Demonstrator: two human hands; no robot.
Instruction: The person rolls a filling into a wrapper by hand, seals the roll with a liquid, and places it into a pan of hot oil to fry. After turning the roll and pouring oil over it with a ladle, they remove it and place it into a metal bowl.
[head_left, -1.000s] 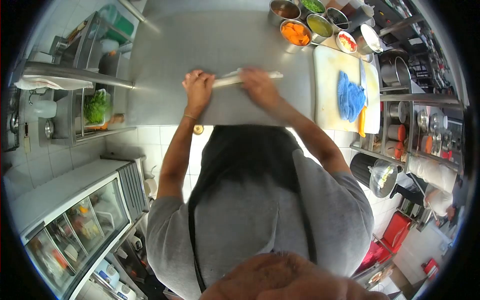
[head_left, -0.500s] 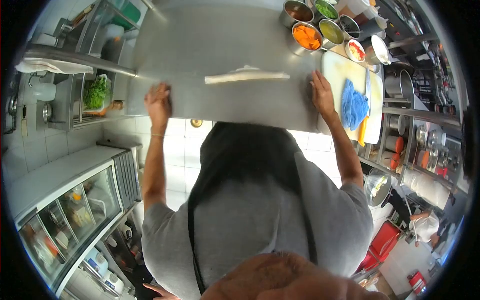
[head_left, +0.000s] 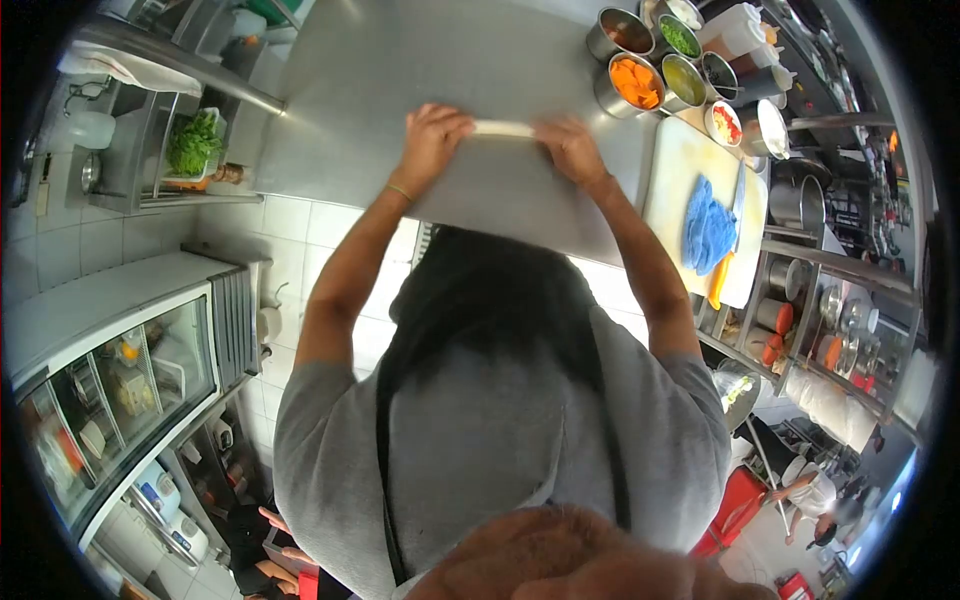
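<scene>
A pale roll [head_left: 503, 129] lies crosswise on the metal tabletop [head_left: 370, 60], left of the cutting board [head_left: 668, 195] and apart from it. The left hand [head_left: 435, 138] has its fingers bent over the roll's left end, grasping it. The right hand [head_left: 570, 148], slightly blurred and nearer the board, has its fingers curled around the other end; the roll's middle shows between the hands.

On the board, a crumpled blue cloth [head_left: 709, 225] lies just beside a knife [head_left: 739, 205], whose orange-yellow handle reaches past the board's near edge. Around the board's far end stand metal bowls: one of orange slices [head_left: 637, 84], one of chopped greens [head_left: 680, 38], one of yellowish liquid [head_left: 685, 80] and one of brown contents [head_left: 625, 32]. A small white bowl [head_left: 723, 123] there holds red and white pieces. Well left of the board, leafy greens [head_left: 195, 145] fill a container on a shelf.
</scene>
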